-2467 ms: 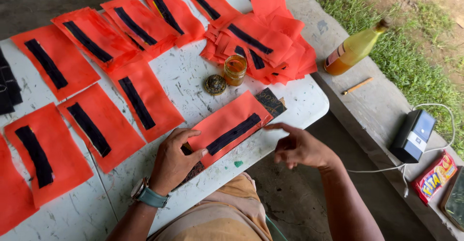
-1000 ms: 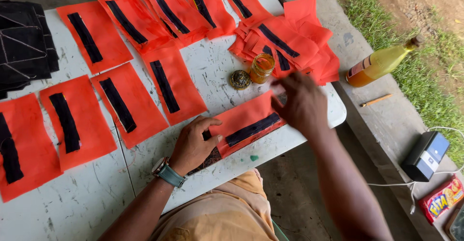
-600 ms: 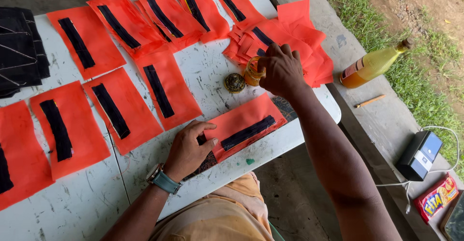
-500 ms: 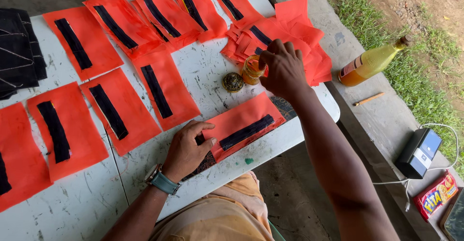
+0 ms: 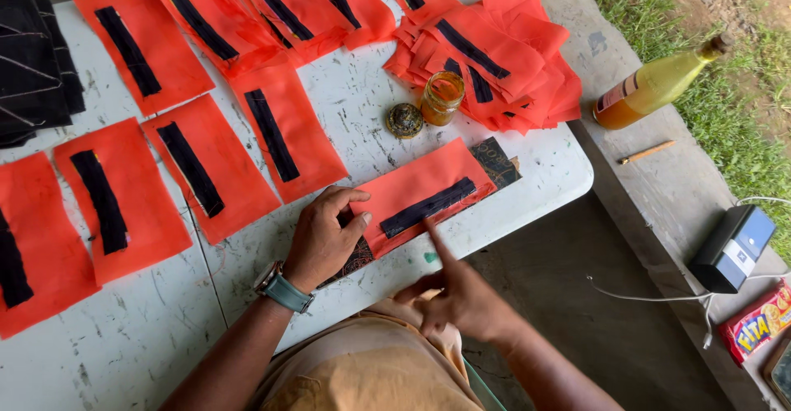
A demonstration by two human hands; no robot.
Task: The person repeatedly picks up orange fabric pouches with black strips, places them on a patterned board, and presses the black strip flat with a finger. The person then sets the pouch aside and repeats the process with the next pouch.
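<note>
An orange paper sheet (image 5: 416, 187) with a black strip (image 5: 428, 207) down its middle lies on a dark patterned board (image 5: 495, 159) near the white table's front edge (image 5: 527, 205). My left hand (image 5: 323, 236) presses flat on the sheet's left end, with a watch on that wrist. My right hand (image 5: 457, 291) points its index finger onto the lower edge of the black strip. A small open glass jar (image 5: 442, 97) of amber liquid and its lid (image 5: 404, 120) stand just behind the sheet.
Several more orange sheets with black strips (image 5: 194, 168) cover the table, with a loose pile (image 5: 503, 56) at the back right. Dark cloth (image 5: 33, 65) lies at the far left. On the concrete ledge are a yellow bottle (image 5: 655, 89), a pencil (image 5: 647, 152), a black box (image 5: 732, 248) and a snack packet (image 5: 756, 322).
My right hand has come back from the jar to the near sheet and now touches the black strip with one finger. My left hand has stayed on the sheet.
</note>
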